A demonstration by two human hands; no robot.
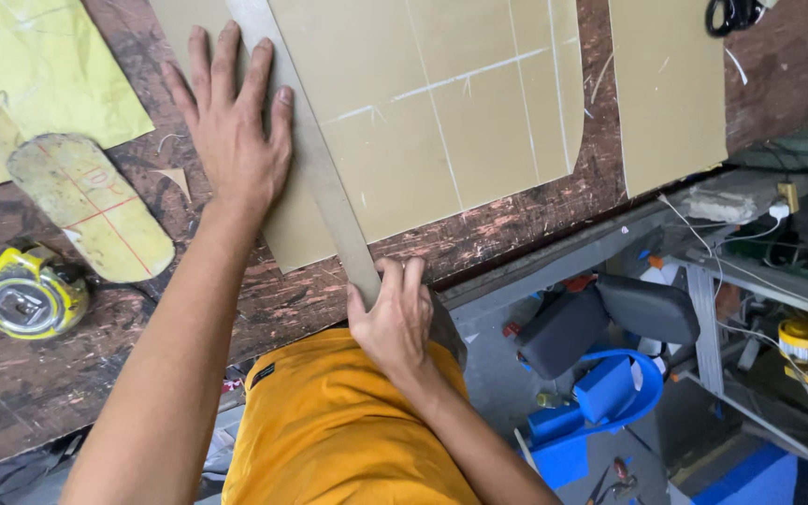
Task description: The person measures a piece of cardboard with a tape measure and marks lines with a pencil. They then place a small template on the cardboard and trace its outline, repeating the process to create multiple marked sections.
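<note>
We see a long, flat grey-brown straightedge [315, 164] lying at a slant across a tan sheet [423, 122], running from the far edge of the worn wooden table [30, 393] down to its near edge, where its lower end juts just past the sheet. The tan sheet lies flat on the table, marked with thin pale scored lines that cross at right angles, its right edge curving inward towards the near side.
</note>
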